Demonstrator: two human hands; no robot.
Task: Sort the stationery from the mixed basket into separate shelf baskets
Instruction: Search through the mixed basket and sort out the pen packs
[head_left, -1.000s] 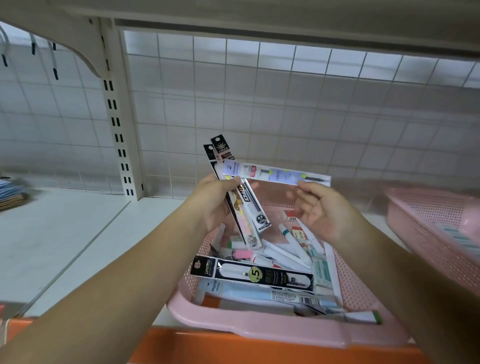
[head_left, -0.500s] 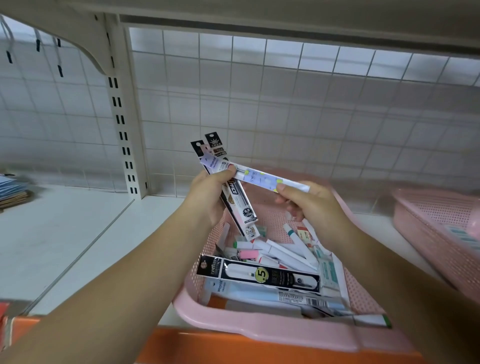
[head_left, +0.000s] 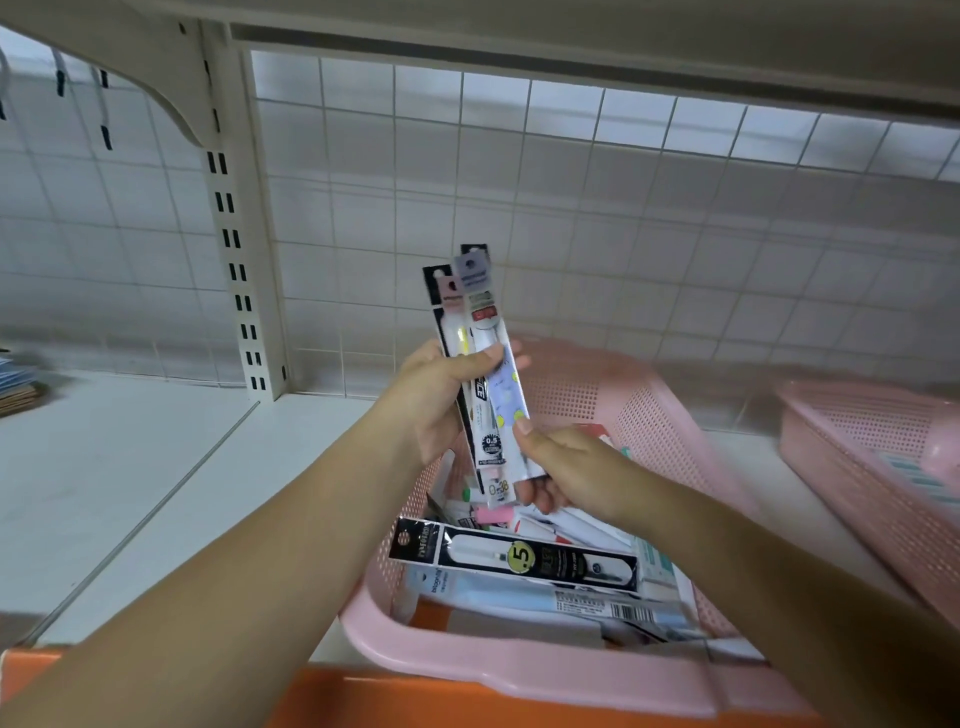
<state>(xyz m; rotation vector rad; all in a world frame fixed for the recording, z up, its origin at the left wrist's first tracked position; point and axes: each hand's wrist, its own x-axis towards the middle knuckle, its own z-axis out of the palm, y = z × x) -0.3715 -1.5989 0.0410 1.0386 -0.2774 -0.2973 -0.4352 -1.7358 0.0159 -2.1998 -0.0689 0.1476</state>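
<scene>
A pink mixed basket (head_left: 660, 415) sits on the white shelf, full of packaged pens and markers; a black pen pack marked .5 (head_left: 519, 558) lies across its near end. Above the basket my left hand (head_left: 436, 402) grips an upright bundle of pen packs (head_left: 475, 332), thumb across their front. My right hand (head_left: 566, 467) pinches the lower end of the pale dotted pack (head_left: 506, 395), which stands upright against the bundle.
A second pink basket (head_left: 872, 467) stands at the right with a striped item inside. White wire grid backs the shelf; a slotted upright (head_left: 239, 270) rises at the left. The shelf's orange front edge (head_left: 415, 701) runs below. Stacked books (head_left: 15, 384) lie far left.
The pale dotted pack, held crosswise between both hands before, has been turned upright and laid against the bundle in my left hand. My right hand slid down to its lower end.
</scene>
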